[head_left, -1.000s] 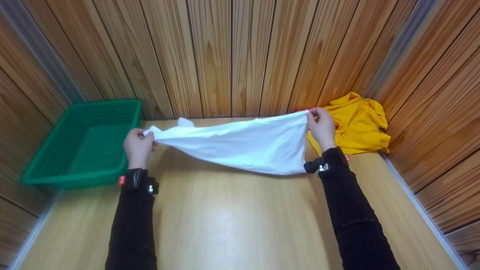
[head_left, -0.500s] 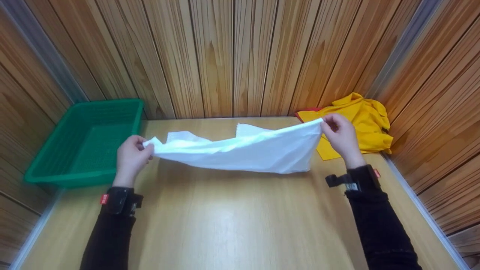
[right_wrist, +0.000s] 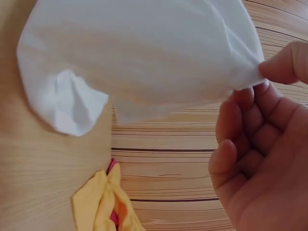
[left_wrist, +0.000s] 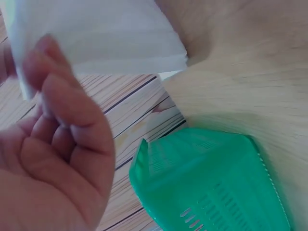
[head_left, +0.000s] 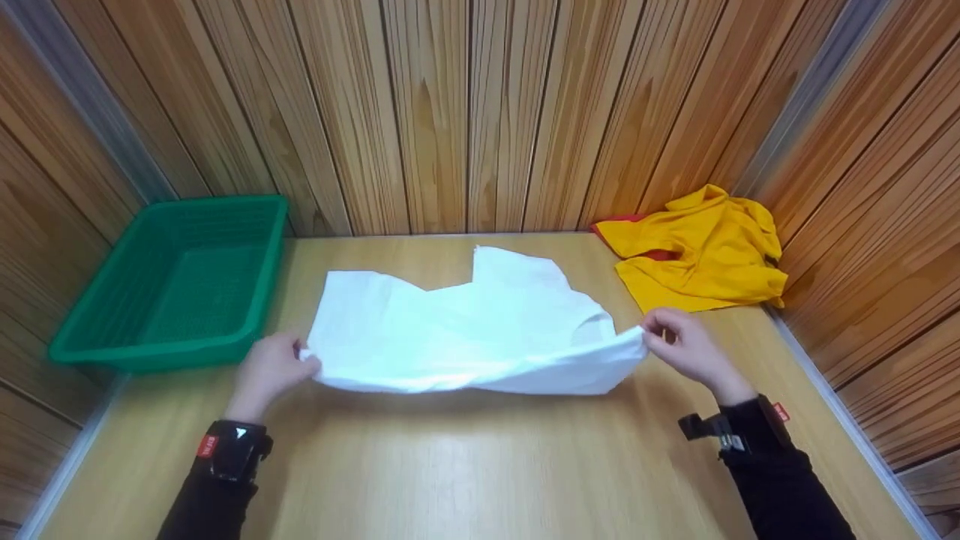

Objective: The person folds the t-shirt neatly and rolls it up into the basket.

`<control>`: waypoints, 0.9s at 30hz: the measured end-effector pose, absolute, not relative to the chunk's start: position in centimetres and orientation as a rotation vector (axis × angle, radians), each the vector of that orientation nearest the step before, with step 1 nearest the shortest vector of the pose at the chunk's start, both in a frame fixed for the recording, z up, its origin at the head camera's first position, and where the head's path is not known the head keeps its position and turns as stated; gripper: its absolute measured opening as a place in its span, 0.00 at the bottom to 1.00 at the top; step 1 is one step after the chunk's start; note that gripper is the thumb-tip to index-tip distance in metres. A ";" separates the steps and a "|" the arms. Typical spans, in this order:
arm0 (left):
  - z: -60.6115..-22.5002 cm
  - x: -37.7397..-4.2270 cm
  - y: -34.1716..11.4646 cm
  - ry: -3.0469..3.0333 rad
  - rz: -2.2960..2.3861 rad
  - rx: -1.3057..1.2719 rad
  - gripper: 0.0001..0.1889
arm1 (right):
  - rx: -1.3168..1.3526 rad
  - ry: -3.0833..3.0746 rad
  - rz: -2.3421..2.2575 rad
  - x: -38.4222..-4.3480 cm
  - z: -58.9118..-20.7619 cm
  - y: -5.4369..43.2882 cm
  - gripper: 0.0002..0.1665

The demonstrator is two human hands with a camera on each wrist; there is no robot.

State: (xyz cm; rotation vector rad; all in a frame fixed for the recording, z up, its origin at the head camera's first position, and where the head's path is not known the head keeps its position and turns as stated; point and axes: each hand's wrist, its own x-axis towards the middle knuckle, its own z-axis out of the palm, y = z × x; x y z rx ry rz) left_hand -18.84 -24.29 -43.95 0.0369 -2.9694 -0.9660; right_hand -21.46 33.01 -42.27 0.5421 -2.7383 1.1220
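Wooden table (head_left: 450,465); left hand (head_left: 268,375), right hand (head_left: 694,352) pinch white cloth (head_left: 427,330) at opposite ends.

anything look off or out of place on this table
Nothing looks spilled or damaged. The one untidy thing is the yellow cloth, crumpled in the far right corner; the white cloth is held by the left hand and right hand, and the green basket stands upright.

The left wrist view blurs the left grip (left_wrist: 62,149) at its tips and crops the green basket (left_wrist: 207,178). The right wrist view's top edge cuts the white cloth (right_wrist: 144,57). A dark patch (head_left: 770,262) on the yellow cloth (head_left: 712,244), perhaps shadow, is too small to tell.
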 end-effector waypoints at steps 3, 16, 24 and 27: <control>-44.7 -18.7 -24.2 -3.049 -0.915 -0.023 0.07 | 0.574 -2.838 1.107 -20.9 -43.3 33.2 0.02; -46.9 -18.7 -24.0 -3.239 -0.856 -0.010 0.09 | 0.593 -3.181 0.961 -20.9 -46.9 33.3 0.02; -46.5 -18.6 -24.3 -3.276 -0.836 -0.022 0.09 | 0.651 -3.306 0.901 -21.4 -47.3 33.3 0.06; -45.5 -18.6 -24.3 -3.259 -0.801 -0.009 0.12 | 0.639 -3.305 0.867 -21.6 -46.3 33.5 0.08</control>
